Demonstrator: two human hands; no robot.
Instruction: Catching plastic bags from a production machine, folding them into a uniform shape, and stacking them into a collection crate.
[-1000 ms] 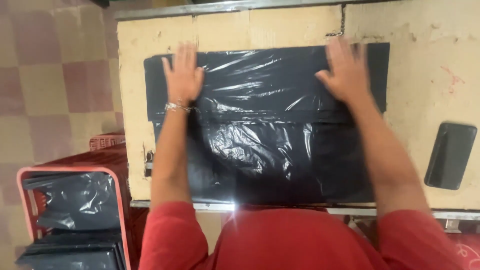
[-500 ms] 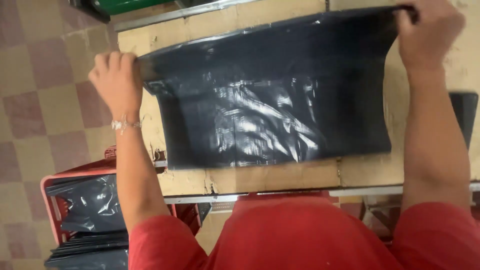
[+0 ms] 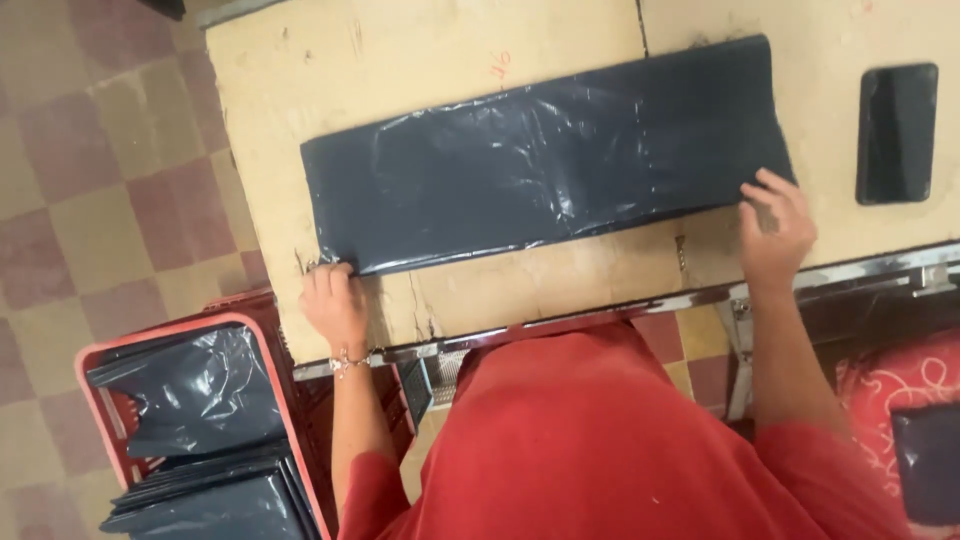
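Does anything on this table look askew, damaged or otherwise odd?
The folded black plastic bag lies slightly slanted, right end higher. The table top is scuffed, with cracks at its near edge beside the left hand. The right hand holds the bag's other corner.

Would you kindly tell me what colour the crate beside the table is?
The crate is red, holding dark plastic bags; the head view shows it at lower left.
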